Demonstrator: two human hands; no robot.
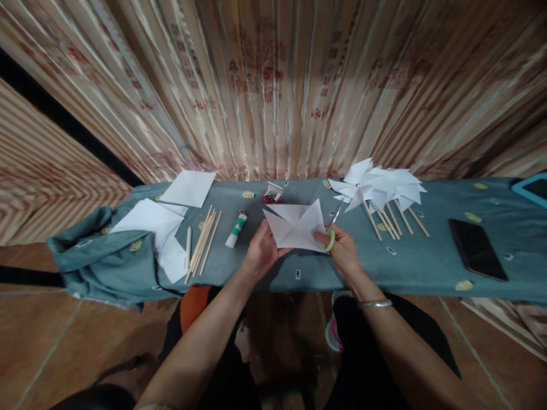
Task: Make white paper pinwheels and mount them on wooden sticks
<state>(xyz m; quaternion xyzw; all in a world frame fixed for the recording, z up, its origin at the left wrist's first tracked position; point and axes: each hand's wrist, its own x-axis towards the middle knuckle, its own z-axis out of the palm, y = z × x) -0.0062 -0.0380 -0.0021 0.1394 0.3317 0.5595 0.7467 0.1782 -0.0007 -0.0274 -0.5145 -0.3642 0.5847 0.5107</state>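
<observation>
A square of white paper (294,225), with slits running in from its corners, is held between both hands above the table. My left hand (261,250) is closed on its left edge. The fingers of my right hand (339,245) hold a pair of scissors (329,239) with pale green handles, and they also touch the paper's right edge. The metal blades point up and away from me, beside the paper. Just beyond the sheet sits a small open red box (272,193) with tiny dark pieces in it.
Several paper pinwheels (380,185) on wooden sticks lie at the back right. A black phone (477,249) and a blue-edged device (532,189) are farther right. Leftward are a glue stick (236,230), wooden sticks (203,245), a white pen (188,247) and paper sheets (147,219) on the cloth-covered table (273,279).
</observation>
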